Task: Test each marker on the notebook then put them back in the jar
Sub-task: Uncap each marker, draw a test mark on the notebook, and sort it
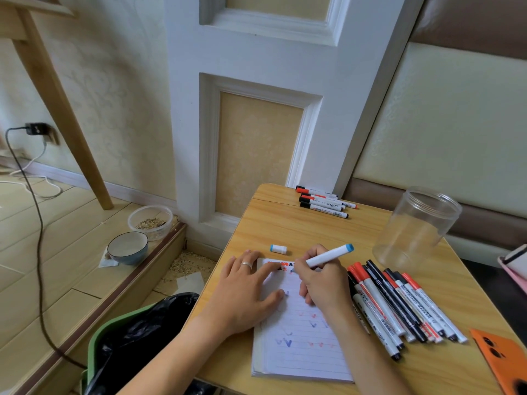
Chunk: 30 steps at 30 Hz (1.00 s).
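Note:
A lined notebook [302, 349] with red and blue tick marks lies on the wooden table [299, 229]. My left hand [245, 292] presses flat on its upper left part. My right hand [322, 283] grips a white marker with a blue end [328, 255], its tip touching the top of the page. Its blue cap [278, 248] lies on the table just beyond the notebook. A clear plastic jar [416, 226] stands empty at the right. Several red and black markers [399, 303] lie in a pile right of the notebook.
A second group of markers [325, 201] lies at the table's far edge by the wall. An orange phone case [502, 357] sits at the near right corner. A green bin with a black bag [137, 337] stands left of the table. Two bowls [128, 248] sit on the floor.

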Each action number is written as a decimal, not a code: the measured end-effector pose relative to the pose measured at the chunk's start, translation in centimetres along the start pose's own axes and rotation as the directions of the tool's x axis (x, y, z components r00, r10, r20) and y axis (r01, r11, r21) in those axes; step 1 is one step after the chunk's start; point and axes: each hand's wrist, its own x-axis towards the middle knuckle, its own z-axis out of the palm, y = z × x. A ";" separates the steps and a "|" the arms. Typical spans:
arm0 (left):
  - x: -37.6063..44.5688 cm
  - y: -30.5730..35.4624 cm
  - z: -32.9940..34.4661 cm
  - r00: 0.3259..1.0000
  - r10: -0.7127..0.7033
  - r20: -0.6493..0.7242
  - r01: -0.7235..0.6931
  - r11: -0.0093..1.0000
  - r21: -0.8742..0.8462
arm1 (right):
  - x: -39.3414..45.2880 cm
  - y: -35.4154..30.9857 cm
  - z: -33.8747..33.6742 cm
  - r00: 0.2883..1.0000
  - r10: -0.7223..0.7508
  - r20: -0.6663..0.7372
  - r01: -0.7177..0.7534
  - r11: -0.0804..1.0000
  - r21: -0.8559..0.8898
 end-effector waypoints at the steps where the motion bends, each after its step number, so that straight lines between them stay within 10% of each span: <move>1: 0.2 0.1 -0.3 1.000 -0.018 -0.007 0.018 0.999 -0.034 | 0.0 0.0 0.0 1.000 0.003 -0.001 -0.003 1.000 0.001; 30: 2.2 0.6 1.2 0.922 0.006 -0.388 -0.098 0.971 -0.218 | -0.4 0.7 -0.2 0.985 -0.130 0.118 0.103 0.972 0.210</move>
